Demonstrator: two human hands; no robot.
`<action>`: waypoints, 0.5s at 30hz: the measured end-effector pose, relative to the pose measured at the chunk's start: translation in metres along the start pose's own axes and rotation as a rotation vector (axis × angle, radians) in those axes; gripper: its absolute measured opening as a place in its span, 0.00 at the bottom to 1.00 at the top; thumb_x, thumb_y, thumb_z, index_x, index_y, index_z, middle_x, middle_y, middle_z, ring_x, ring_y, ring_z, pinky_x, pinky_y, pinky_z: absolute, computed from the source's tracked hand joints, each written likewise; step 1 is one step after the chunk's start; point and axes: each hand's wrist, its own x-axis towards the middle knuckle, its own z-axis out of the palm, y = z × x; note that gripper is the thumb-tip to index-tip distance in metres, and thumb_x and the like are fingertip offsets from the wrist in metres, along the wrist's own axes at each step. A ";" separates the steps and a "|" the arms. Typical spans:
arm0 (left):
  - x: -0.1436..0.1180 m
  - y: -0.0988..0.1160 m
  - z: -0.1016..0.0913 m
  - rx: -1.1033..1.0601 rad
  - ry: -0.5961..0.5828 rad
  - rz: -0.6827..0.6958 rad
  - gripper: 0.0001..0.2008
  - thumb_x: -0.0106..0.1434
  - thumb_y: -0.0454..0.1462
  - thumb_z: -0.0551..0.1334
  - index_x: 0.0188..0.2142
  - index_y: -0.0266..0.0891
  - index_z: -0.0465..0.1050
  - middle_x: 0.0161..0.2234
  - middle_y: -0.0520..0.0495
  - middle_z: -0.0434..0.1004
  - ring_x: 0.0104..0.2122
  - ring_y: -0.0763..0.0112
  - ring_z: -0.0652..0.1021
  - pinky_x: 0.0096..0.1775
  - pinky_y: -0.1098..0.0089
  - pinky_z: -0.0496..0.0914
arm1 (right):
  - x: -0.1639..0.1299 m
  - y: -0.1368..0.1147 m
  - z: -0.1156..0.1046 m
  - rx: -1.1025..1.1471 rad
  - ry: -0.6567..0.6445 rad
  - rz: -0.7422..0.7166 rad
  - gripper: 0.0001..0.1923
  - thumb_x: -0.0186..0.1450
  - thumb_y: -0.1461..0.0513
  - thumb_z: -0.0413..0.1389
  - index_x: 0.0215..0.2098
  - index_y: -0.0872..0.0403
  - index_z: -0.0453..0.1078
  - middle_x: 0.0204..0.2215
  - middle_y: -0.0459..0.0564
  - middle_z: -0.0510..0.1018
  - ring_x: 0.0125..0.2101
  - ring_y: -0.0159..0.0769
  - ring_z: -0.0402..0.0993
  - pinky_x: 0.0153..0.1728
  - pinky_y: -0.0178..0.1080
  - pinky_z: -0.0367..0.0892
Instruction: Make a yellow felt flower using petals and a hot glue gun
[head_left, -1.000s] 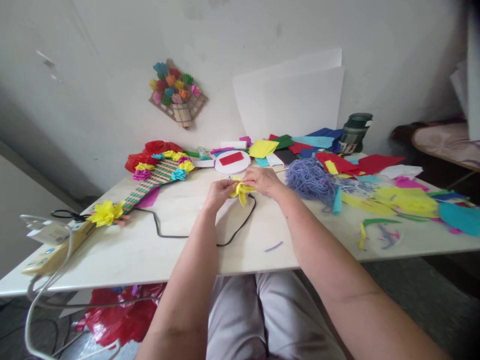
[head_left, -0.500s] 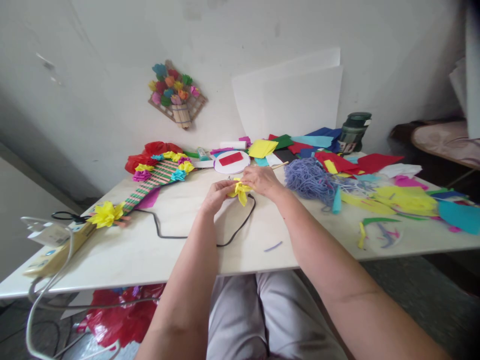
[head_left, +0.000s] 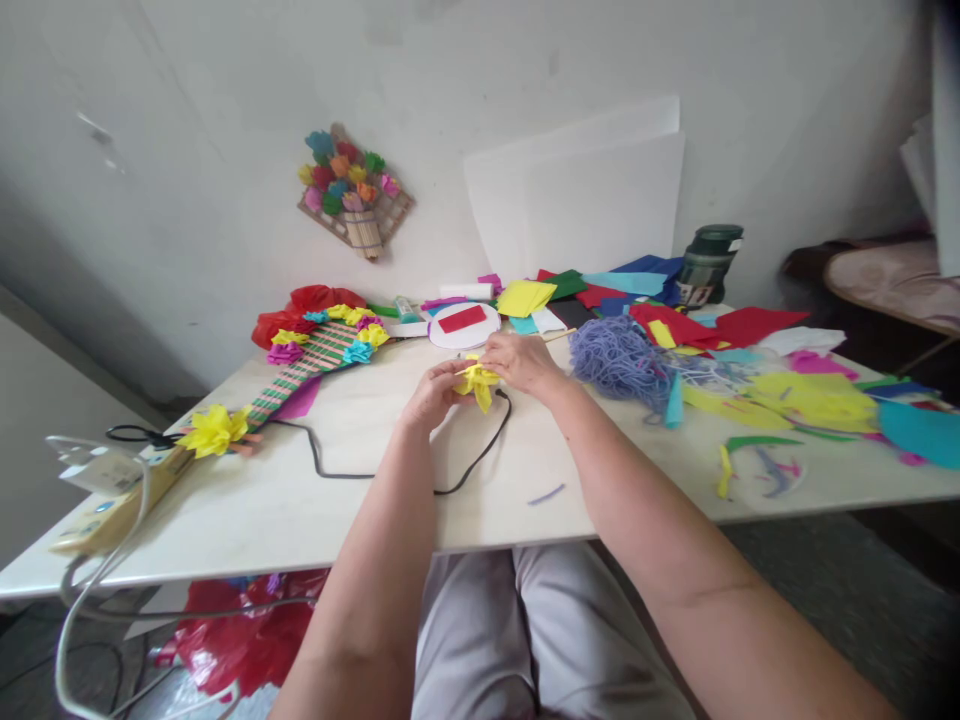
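Pinching a small crumpled yellow paper flower (head_left: 478,381) between them, the left hand (head_left: 433,393) and right hand (head_left: 520,362) meet just above the white worktop (head_left: 300,500) at the centre of the frame. The fingers of both hands are closed narrowly on the flower, the left from below and the side, the right from above; its petals look partly spread, so the shaping seems under way rather than finished.

Left of centre lies a green-and-pink striped woven paper guitar shape (head_left: 304,362) already carrying several paper blooms at its upper end, with one loose-looking yellow paper blossom (head_left: 212,429) at its lower left end. That piece looks largely decorated.

A black cable (head_left: 390,470) loops under the hands. At right of centre a heap of lilac yarn (head_left: 619,357) and many uncut coloured paper sheets (head_left: 750,340) suggest plenty of material is unused.
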 end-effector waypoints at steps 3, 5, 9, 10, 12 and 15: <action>-0.001 0.000 0.001 0.030 -0.003 0.017 0.18 0.44 0.32 0.63 0.38 0.32 0.73 0.32 0.45 0.76 0.27 0.72 0.76 0.22 0.76 0.70 | 0.000 -0.003 -0.002 -0.027 -0.023 0.000 0.13 0.65 0.59 0.49 0.38 0.51 0.76 0.38 0.50 0.76 0.36 0.35 0.69 0.28 0.35 0.52; -0.002 0.000 0.002 0.040 -0.005 0.027 0.18 0.44 0.32 0.64 0.38 0.31 0.73 0.33 0.45 0.77 0.27 0.73 0.76 0.24 0.76 0.71 | 0.000 -0.004 -0.002 -0.031 -0.038 0.001 0.12 0.65 0.60 0.50 0.38 0.51 0.76 0.38 0.50 0.76 0.36 0.35 0.69 0.28 0.35 0.52; -0.002 -0.001 0.002 0.040 -0.022 0.025 0.18 0.46 0.33 0.65 0.39 0.30 0.73 0.35 0.43 0.77 0.30 0.71 0.77 0.28 0.73 0.73 | 0.000 -0.004 -0.002 -0.018 -0.035 0.013 0.12 0.65 0.60 0.50 0.38 0.51 0.75 0.39 0.50 0.75 0.35 0.35 0.69 0.28 0.36 0.52; -0.002 -0.001 0.001 0.040 -0.026 0.021 0.18 0.46 0.33 0.65 0.39 0.30 0.72 0.35 0.42 0.77 0.30 0.70 0.77 0.28 0.73 0.73 | 0.000 -0.004 -0.002 -0.012 -0.033 0.019 0.12 0.65 0.60 0.50 0.38 0.51 0.75 0.39 0.50 0.75 0.35 0.35 0.69 0.28 0.36 0.52; -0.001 -0.001 0.000 0.040 -0.029 0.013 0.17 0.48 0.33 0.64 0.39 0.30 0.72 0.35 0.42 0.77 0.31 0.70 0.77 0.28 0.73 0.73 | 0.000 -0.004 -0.001 -0.001 -0.032 0.027 0.12 0.65 0.60 0.50 0.38 0.51 0.75 0.40 0.50 0.75 0.35 0.35 0.69 0.29 0.36 0.53; 0.000 -0.001 0.000 0.033 -0.023 0.016 0.16 0.49 0.34 0.63 0.39 0.30 0.72 0.34 0.41 0.77 0.32 0.69 0.77 0.30 0.71 0.74 | 0.000 -0.004 0.000 -0.002 -0.032 0.030 0.12 0.65 0.59 0.50 0.38 0.51 0.75 0.40 0.50 0.75 0.35 0.35 0.69 0.29 0.36 0.54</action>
